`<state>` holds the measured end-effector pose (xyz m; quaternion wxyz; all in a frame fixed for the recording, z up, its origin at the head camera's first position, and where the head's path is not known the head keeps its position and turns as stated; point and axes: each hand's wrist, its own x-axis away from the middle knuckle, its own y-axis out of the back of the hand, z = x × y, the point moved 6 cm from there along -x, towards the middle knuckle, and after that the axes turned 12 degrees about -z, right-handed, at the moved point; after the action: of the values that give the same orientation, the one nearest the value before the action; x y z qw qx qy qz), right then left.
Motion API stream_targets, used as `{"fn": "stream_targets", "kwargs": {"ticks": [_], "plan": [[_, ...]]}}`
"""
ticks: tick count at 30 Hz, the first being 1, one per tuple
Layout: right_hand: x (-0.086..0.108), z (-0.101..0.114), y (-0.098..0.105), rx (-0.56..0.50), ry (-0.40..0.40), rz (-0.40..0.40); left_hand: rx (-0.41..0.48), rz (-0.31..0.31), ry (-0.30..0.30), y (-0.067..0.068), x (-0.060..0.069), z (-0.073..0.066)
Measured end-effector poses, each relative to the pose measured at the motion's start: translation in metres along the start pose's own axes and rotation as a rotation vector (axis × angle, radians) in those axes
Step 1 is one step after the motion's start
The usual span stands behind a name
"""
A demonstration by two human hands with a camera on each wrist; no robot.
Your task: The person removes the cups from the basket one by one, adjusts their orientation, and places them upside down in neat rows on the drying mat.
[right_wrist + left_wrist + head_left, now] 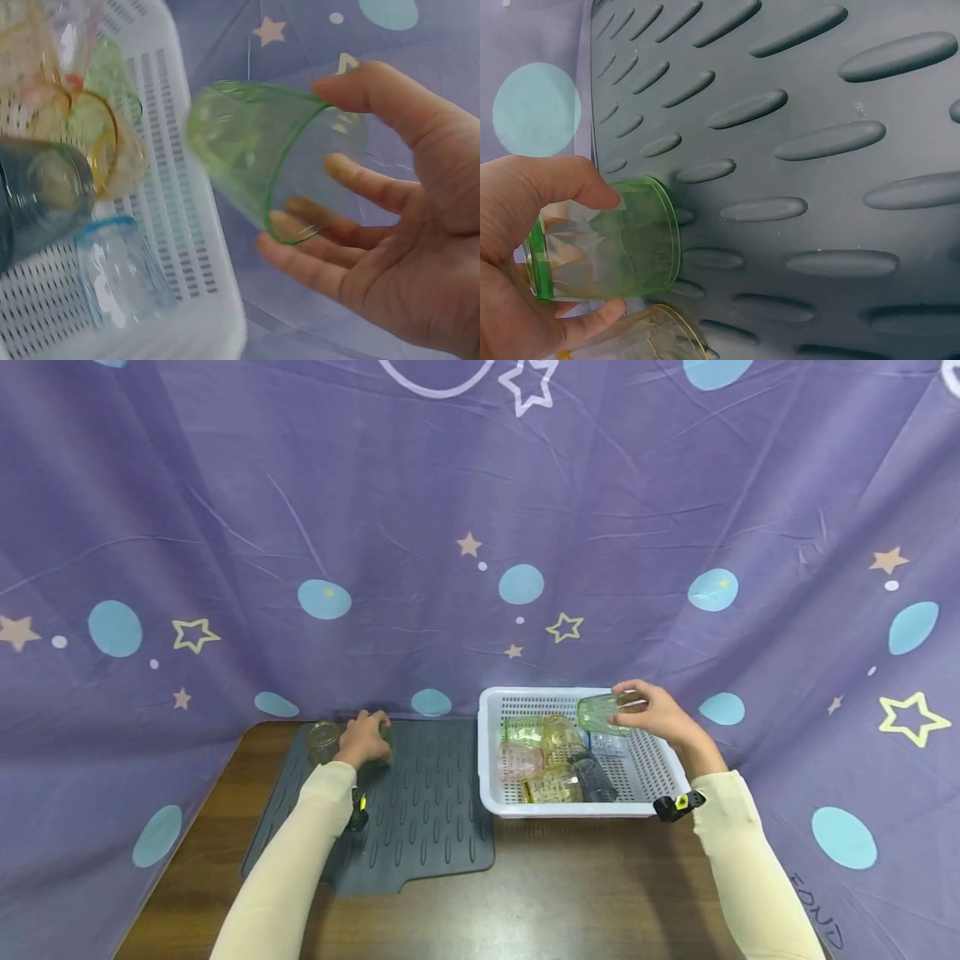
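Observation:
In the left wrist view my left hand grips a green glass at the dark ridged mat; thumb and fingers curl round it. An amber-rimmed glass is just beside it, and in the head view that glass is left of my left hand. My right hand holds a light green glass tilted above the white basket. In the right wrist view the thumb and fingers of my right hand pinch this glass near its rim.
Inside the basket lie several glasses, among them a pink one, a dark one and a blue-rimmed one. Basket and mat stand side by side on a wooden table. A purple patterned curtain hangs behind.

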<state>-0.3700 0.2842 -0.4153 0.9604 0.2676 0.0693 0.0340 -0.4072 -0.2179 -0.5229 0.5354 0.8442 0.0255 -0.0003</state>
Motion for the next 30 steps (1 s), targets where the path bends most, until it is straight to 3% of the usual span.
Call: {"fn": "stream_targets", "kwargs": {"ticks": [5,8,13,19,23,30], "plan": [[0.008,-0.002,-0.006,-0.187,-0.046,-0.100,0.005,-0.004,0.003,-0.001,0.000,-0.002],[0.011,0.002,-0.010,-0.369,-0.073,-0.141,0.006,-0.009,0.000,-0.002,0.001,-0.003],[0.014,0.013,-0.018,-0.649,-0.074,-0.173,0.003,-0.017,0.001,-0.002,0.001,-0.002],[0.016,0.027,-0.036,-0.892,-0.027,-0.175,-0.005,-0.036,0.015,-0.002,0.000,0.000],[0.018,0.033,-0.048,-0.987,-0.022,-0.162,0.001,-0.049,0.010,-0.001,0.000,0.001],[0.021,0.044,-0.054,-1.007,-0.005,-0.149,0.043,-0.068,0.002,0.001,0.005,-0.001]]}}
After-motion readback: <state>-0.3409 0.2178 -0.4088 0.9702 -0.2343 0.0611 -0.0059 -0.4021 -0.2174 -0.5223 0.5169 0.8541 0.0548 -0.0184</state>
